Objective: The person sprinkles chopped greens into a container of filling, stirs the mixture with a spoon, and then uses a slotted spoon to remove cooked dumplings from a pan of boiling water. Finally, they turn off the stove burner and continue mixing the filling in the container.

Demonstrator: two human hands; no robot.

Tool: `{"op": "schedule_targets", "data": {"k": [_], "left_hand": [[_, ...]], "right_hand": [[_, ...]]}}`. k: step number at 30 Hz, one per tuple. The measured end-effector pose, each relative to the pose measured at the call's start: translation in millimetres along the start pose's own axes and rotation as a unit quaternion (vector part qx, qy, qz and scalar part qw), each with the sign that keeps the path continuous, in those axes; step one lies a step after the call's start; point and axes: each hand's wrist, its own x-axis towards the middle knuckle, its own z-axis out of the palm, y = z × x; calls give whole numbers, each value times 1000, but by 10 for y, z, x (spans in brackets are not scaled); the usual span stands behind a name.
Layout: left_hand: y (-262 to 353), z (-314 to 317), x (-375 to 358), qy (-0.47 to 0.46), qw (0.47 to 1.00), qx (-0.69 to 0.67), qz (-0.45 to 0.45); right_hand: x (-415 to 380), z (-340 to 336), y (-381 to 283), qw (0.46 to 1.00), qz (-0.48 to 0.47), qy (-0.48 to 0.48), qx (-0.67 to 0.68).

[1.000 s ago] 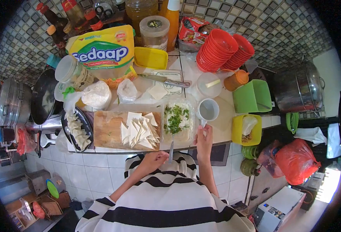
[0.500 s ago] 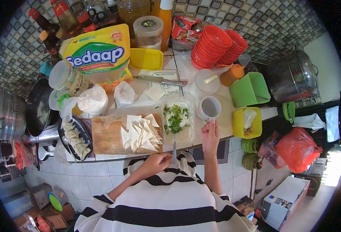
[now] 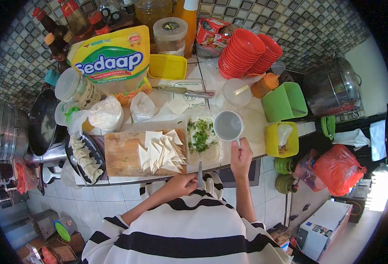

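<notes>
My right hand (image 3: pixel 241 159) grips the handle of a white mug (image 3: pixel 229 125), which is tilted so its grey inside faces me. The mug overlaps the right rim of a clear plastic tub (image 3: pixel 210 155) holding chopped green herbs (image 3: pixel 199 136) over a white mixture. A metal spoon (image 3: pixel 199 171) leans out of the tub toward me. Beside its handle, at the counter's front edge, my left hand (image 3: pixel 183 185) is loosely closed, fingertips right at the handle. Left of the tub, a stack of cut dumpling wrappers (image 3: pixel 162 152) lies on a wooden board (image 3: pixel 121 154).
Folded dumplings (image 3: pixel 86 158) lie on a black plate (image 3: pixel 98 150) at left. Behind are a flour bag (image 3: pixel 106 113), a knife (image 3: pixel 198 93) and a yellow Sedaap pouch (image 3: pixel 110 59). Red bowls (image 3: pixel 242 55), a green container (image 3: pixel 284 103) and a yellow one (image 3: pixel 271 140) stand at right.
My right hand has brought the mug left and toward me, tipping its mouth more toward the camera and over the tub's right side. My left hand has barely moved.
</notes>
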Motion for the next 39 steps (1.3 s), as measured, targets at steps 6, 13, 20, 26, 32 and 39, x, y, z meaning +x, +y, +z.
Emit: {"op": "schedule_targets", "data": {"k": [6,13,20,26,32,39], "left_hand": [[-10,3,5,9,1000,0,24],[-66,21,1,15,999,8,34],[-30,6,-1,6,999,0,33],[10,-7,-13,-2,1000,-7,12],[16,1,-17,7,999,15,33],[-20,16,-26,11,999,16,35]], "right_hand": [[6,14,-26,998,-56,-14,-33],[0,53,1,994,-97,-12,-40],[-11,56,-9,992,-109,-23,-53],[-1,68,6,987,-147,-17,-62],[-1,70,4,985,-158,-14,-66],[-6,39,-23,986,-143,-24,-81]]}}
